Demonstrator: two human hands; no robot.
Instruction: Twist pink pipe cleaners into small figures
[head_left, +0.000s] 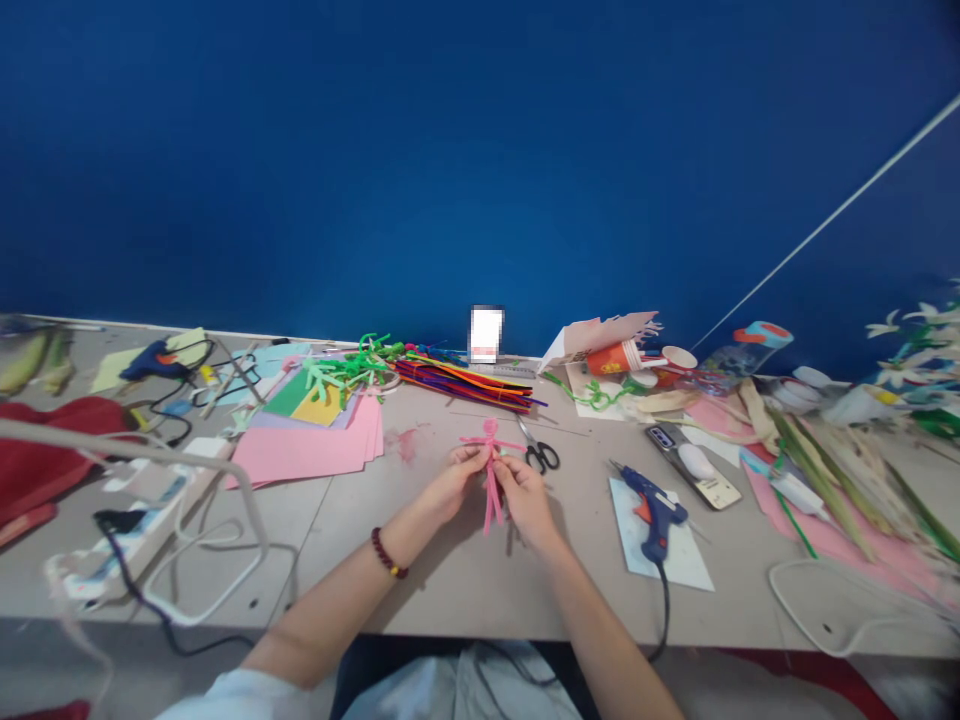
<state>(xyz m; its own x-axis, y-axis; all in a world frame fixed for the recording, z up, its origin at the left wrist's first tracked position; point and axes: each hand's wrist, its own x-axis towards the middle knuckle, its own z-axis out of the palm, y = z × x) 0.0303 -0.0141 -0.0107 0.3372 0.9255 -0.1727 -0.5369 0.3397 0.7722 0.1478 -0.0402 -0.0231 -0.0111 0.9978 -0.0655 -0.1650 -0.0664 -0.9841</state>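
Note:
A pink pipe-cleaner figure (491, 470) with a round head, spread arms and long legs is held upright over the grey table (450, 580). My left hand (454, 480) pinches its body from the left, fingers closed on it. My right hand (525, 495) grips it from the right, fingers closed too. A dark red bead bracelet sits on my left wrist. Black-handled scissors (540, 452) lie just behind my right hand.
A blue glue gun (651, 505) rests on white paper at the right. Coloured paper sheets (315, 435) and a bundle of pipe cleaners (457, 382) lie behind. A phone (694, 465), paper cups (622, 357), leaf strips and cables crowd both sides.

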